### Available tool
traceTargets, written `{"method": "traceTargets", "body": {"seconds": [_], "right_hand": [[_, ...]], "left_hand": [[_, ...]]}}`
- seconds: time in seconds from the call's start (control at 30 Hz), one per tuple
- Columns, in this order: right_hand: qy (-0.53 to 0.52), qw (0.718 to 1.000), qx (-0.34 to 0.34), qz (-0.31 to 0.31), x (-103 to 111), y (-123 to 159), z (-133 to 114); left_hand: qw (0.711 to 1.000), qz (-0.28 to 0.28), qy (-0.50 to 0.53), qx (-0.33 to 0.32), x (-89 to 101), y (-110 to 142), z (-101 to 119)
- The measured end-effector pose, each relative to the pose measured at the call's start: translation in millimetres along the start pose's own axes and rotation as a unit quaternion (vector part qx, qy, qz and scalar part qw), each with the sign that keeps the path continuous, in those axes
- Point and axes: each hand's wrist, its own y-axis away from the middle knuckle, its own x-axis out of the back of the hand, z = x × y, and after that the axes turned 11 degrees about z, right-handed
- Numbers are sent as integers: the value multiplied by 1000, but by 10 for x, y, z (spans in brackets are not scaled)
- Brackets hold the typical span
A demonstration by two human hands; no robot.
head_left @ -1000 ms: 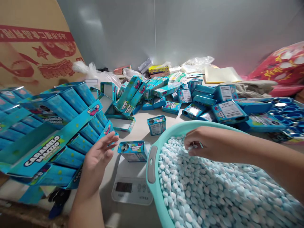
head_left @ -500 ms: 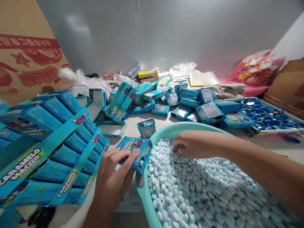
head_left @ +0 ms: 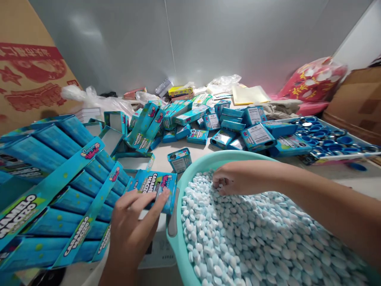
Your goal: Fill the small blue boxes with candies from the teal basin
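My left hand (head_left: 132, 220) grips a small blue candy box (head_left: 157, 186) printed with "Caramelo Macizo", fingers across its face and thumb hidden behind. The box is beside the left rim of a turquoise tub (head_left: 179, 222). Pale blue and white candies (head_left: 253, 226) fill the tub. Over the far left part of the heap, my right hand (head_left: 229, 178) has its fingers curled in against the candies. Whatever those fingers hold is hidden. Left of my left hand stand display cartons (head_left: 53, 178) packed with rows of the same boxes.
Behind the tub lies a pile of blue boxes (head_left: 190, 115), with one small box (head_left: 179, 160) standing nearer. A tray of blue ring-like pieces (head_left: 330, 139) sits at the right. Cardboard cartons (head_left: 29, 24) flank both sides, and a red bag (head_left: 312, 79) rests at the back right.
The box in my left hand has moved left from the tub's rim and turned, so its end opening with a candy no longer shows. My right hand stays at the candies. The view has shifted slightly.
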Motion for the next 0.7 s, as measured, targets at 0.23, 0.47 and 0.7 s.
{"method": "traceTargets", "body": {"seconds": [0.23,0.47,0.7], "right_hand": [[29,999,-13,8,-11,8,-91],[42,999,-15,17,-31,-13,-73],[51,999,-8,11,-38,-2,-69]], "left_hand": [[1000,-5,-6,-28,90,-105,41],[997,-6,22,-80,72,-100,80],[993,52,14,-101,-7,-16,74]]}}
